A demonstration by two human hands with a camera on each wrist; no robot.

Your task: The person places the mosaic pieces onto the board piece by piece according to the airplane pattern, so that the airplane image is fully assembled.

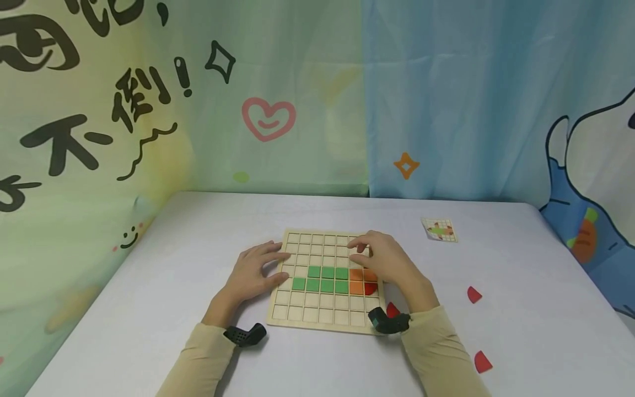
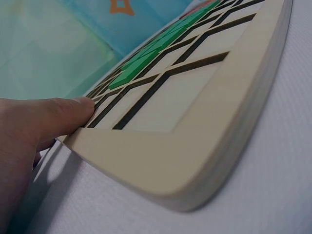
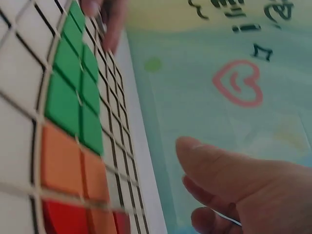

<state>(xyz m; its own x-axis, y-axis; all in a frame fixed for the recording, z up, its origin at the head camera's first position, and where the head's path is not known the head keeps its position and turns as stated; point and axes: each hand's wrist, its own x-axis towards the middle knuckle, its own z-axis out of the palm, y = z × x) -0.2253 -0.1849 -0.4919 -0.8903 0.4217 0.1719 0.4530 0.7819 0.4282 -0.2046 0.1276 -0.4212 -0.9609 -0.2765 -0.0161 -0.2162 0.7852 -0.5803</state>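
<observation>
A wooden grid board lies flat on the table. Green square tiles fill parts of two rows, with orange tiles to their right and a red rounded piece in a cell below the orange. My left hand rests at the board's left edge, its thumb on the rim and its fingers spread. Over the board's upper right part hovers my right hand, fingers loosely bent. In the right wrist view its thumb stands apart from the fingers, with no piece visible between them.
Loose red pieces lie right of the board: one close by the right wrist, another red piece farther out, and a red wedge nearer the front. A small pattern card sits at the back right. Printed curtains hang behind the table.
</observation>
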